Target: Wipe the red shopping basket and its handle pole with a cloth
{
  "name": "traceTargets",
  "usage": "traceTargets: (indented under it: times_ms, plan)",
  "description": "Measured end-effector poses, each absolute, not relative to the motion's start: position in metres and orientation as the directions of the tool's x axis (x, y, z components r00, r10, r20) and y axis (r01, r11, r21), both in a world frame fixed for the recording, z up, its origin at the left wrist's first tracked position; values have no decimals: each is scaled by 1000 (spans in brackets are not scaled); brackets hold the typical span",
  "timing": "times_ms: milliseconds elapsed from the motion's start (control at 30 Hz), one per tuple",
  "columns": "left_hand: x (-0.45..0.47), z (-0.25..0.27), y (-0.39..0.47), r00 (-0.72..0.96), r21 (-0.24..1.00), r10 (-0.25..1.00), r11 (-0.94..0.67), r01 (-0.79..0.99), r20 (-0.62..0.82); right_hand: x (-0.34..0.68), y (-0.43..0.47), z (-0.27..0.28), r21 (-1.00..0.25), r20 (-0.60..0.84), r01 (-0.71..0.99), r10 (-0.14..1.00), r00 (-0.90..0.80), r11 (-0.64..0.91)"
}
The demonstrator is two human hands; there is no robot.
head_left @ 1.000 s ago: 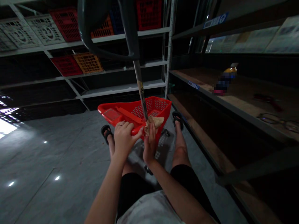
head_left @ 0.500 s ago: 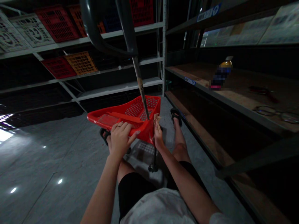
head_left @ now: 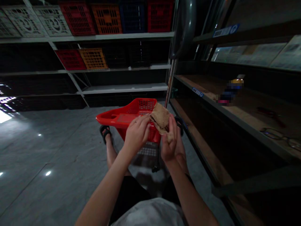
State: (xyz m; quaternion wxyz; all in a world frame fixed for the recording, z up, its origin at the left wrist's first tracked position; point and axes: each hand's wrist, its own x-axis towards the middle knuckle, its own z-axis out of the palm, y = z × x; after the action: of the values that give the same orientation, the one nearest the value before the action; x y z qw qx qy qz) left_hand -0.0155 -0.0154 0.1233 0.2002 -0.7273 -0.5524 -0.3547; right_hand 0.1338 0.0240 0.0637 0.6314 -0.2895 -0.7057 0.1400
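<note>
A crumpled tan cloth (head_left: 160, 115) is held up over the near right corner of a red plastic shopping basket cart (head_left: 110, 118). My right hand (head_left: 169, 141) is closed round the cloth's right side and lower folds. From the left, my left hand (head_left: 137, 131) reaches the cloth's left edge, its fingertips and thumb drawn together there; the exact grip is partly hidden. The cart stands between my legs on small wheels. Its grey loop handle (head_left: 185, 28) rises on a metal pole (head_left: 169, 83) behind the cloth.
On the right, a wooden shelf (head_left: 207, 91) carries a blurred-out bottle (head_left: 237, 82), a red-handled tool (head_left: 270, 114) and eyeglasses (head_left: 274, 133). A metal rack (head_left: 127, 88) at the back holds several crates, among them an orange crate (head_left: 107, 18). Grey concrete floor (head_left: 47, 150) spreads leftward.
My left hand has left the basket's rim and come to the cloth. My right hand has raised the cloth from the basket's side. The cart's handle and pole have swung right in view.
</note>
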Motion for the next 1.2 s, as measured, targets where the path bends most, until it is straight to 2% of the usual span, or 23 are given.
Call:
traceTargets:
  times_ms: [67,133,200,300,433,600,767,867,967,1200]
  plan:
    - [-48,126,-22,39,107,616,-198,974,787,146,40,68,-449,836,389,532,-136,804]
    - [-86,126,-27,-83,128,603,-32,991,793,155,60,71,-374,839,461,505,-201,805]
    - [-117,123,-30,-159,131,629,90,987,761,158,76,74,-376,841,462,505,-195,803]
    - [-134,114,-30,-214,133,649,172,976,730,145,83,77,-426,833,453,535,-142,783]
    - [-116,106,-25,-237,141,583,206,968,777,93,60,88,-429,791,474,574,-214,769]
    - [-101,105,-26,-193,95,592,193,977,783,21,29,109,-382,749,289,477,-459,878]
    - [-109,105,-33,-118,18,613,166,986,781,29,28,98,-370,734,262,453,-506,891]
    - [-111,105,-36,-98,-6,605,168,986,790,67,44,80,-315,759,296,426,-491,902]
    - [-111,105,-38,-87,-15,606,162,987,791,109,73,70,-296,805,383,444,-393,875]
    - [-105,101,-32,-100,9,616,149,989,781,181,148,77,-266,835,466,444,-326,844]
